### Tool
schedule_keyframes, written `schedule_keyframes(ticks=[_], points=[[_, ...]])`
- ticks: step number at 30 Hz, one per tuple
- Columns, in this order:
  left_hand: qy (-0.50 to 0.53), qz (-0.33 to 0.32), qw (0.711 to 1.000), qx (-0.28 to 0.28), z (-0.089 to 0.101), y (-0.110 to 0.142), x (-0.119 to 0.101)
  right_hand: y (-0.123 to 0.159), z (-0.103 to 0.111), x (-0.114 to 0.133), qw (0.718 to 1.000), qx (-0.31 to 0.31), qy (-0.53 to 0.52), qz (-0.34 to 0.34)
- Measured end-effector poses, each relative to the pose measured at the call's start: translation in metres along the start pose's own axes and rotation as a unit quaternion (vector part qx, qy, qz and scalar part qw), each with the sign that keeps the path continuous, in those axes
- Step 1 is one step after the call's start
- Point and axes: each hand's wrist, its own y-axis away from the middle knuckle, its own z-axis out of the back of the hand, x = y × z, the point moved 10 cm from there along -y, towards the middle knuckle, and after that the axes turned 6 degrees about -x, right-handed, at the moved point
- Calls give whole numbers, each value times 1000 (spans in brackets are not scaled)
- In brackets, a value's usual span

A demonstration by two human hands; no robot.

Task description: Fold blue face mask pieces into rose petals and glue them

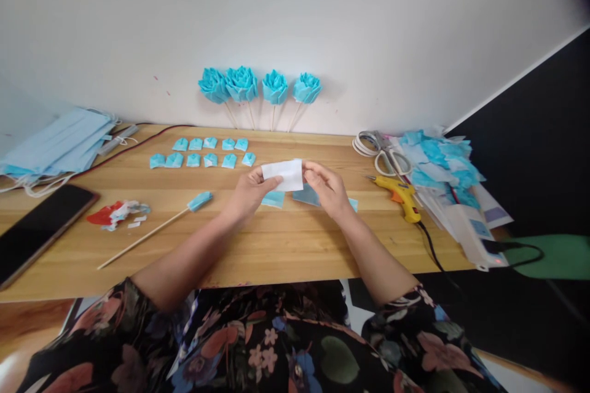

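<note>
Between my hands, above the table, a small white rectangular piece of fabric is held up flat. My left hand pinches its left side, thumb lying on the front. At the right edge, my right hand has thumb and fingers closed on the piece. Under the hands lie a few light-blue cut pieces, partly covered. To the left, a wooden stick rests on the table with a blue wrapped bud on its end. Farther back are two rows of small folded blue petals.
Several blue flowers on sticks lean against the wall. Left are stacked face masks, a phone and red-and-white scraps. Right are scissors, a yellow glue gun, a blue scrap pile and a power strip.
</note>
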Motion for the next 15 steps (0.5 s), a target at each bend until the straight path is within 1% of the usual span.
schedule_keyframes(ticks=[2,5,7,11,15], points=[[-14,-6,1000,5,-3,2,-1,-1,-3,3,1000,1,19,3],[-24,-3,1000,13,-5,4,-1,-2,-2,5,998,-22,57,9],[-28,-4,999,18,-6,5,0,-2,0,4,997,-35,65,8],[-30,-23,999,27,-5,2,-2,-2,5,-3,998,-51,39,-14],[-42,-18,999,13,-1,1,-1,-2,5,-8,998,-50,20,-31]])
